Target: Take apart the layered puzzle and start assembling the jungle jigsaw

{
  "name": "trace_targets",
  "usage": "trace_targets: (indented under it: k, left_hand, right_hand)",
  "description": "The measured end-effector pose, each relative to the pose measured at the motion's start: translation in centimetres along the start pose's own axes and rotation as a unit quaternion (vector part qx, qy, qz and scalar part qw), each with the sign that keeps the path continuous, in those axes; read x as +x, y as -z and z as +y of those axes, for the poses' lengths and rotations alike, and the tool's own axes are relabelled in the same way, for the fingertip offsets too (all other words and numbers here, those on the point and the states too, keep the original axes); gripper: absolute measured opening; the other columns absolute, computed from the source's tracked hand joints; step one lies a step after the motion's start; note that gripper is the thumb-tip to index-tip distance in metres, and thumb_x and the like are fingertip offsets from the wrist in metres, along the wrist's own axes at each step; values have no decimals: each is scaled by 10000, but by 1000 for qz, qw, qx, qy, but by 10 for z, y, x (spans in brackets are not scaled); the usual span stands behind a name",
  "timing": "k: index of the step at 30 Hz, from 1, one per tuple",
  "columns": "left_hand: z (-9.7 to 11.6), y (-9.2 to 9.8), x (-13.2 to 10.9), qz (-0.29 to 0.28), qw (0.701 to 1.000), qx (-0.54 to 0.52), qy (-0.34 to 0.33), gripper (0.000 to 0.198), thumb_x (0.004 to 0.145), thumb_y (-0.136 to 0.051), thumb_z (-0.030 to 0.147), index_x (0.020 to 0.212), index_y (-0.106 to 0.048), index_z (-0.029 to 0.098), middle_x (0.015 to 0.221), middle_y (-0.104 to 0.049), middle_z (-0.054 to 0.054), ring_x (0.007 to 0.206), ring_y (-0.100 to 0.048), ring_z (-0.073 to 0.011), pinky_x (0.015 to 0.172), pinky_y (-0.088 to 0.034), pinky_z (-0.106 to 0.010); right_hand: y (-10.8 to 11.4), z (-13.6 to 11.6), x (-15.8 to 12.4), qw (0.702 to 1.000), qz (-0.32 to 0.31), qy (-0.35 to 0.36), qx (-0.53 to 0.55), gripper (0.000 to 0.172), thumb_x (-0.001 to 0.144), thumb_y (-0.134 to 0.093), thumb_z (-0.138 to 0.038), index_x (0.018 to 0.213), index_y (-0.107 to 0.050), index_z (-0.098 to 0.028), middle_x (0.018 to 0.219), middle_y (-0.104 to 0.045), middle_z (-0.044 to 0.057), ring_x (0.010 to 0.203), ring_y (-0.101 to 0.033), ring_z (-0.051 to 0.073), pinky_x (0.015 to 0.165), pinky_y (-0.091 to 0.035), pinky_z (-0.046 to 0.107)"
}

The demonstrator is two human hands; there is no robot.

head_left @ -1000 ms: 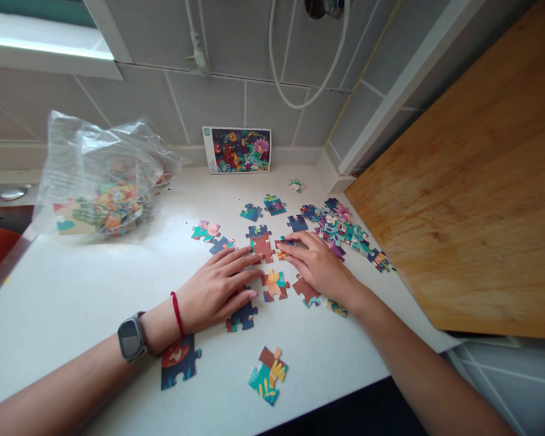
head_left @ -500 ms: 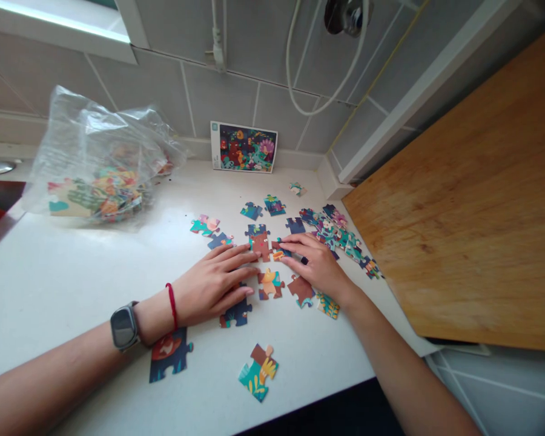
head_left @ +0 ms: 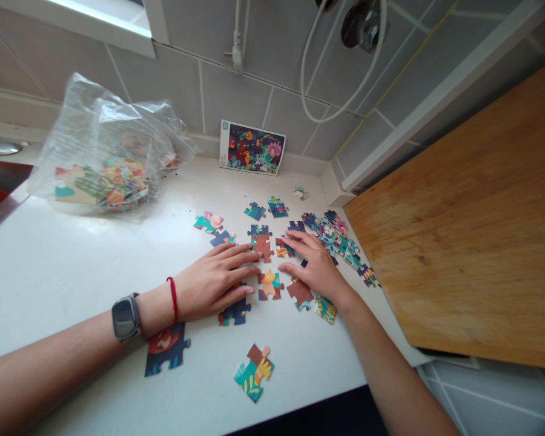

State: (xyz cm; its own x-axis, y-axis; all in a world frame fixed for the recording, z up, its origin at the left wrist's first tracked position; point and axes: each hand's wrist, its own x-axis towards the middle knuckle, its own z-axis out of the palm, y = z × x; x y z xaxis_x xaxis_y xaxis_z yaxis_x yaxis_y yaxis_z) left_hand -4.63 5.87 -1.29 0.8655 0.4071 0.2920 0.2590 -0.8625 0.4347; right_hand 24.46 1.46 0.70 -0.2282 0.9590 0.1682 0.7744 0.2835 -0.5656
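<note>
My left hand lies flat with fingers stretched out, its fingertips at the left edge of two joined puzzle pieces with a brown figure. Under its thumb a dark blue puzzle piece is partly covered. My right hand has its fingers apart; its fingertips rest at a puzzle piece with orange and blue parts, which lies a small gap to the right of the brown figure. Just below are a yellow-orange puzzle piece and a brown puzzle piece.
A picture card leans on the wall. A clear plastic bag of puzzle pieces stands at the left. Several pieces are heaped beside a wooden board on the right. A green and yellow piece lies near the front edge.
My right thumb and fingers have spread apart, letting go of the orange and blue puzzle piece, which now lies slightly away from the brown figure. The view has shifted a little.
</note>
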Motion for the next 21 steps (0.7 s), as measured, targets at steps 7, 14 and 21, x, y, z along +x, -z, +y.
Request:
trace_targets:
  k: [7,14,21]
  left_hand:
    - [0,-1,0,-10,1000,9,1,375,1056,-488,444,1354,-640,275,1552,-554,-57,1459,-471,-299,1212,-358,-515]
    - [0,-2,0,5,1000,-4,0,374,1055,-486,460,1340,-648,282,1533,-574,-51,1452,-479,-284,1229,-340,-502]
    - [0,-2,0,-13,1000,23,2,381,1059,-472,459,1329,-651,259,1551,-555,-69,1450,-479,-305,1197,-377,-519]
  right_hand:
    - [-2,-1,4,999,33,-5,-14,309,923,-740,-334,1226,-759,-278,1198,-727,85,1154,-644,261,1062,-516,471]
    - [-1,1,2,997,68,-24,26,349,862,-792,-375,1189,-767,-255,1169,-738,91,1101,-671,260,1001,-547,447]
    - [-5,-6,3,996,56,-14,65,344,866,-786,-317,1205,-758,-266,1204,-707,81,1143,-664,234,1064,-522,415]
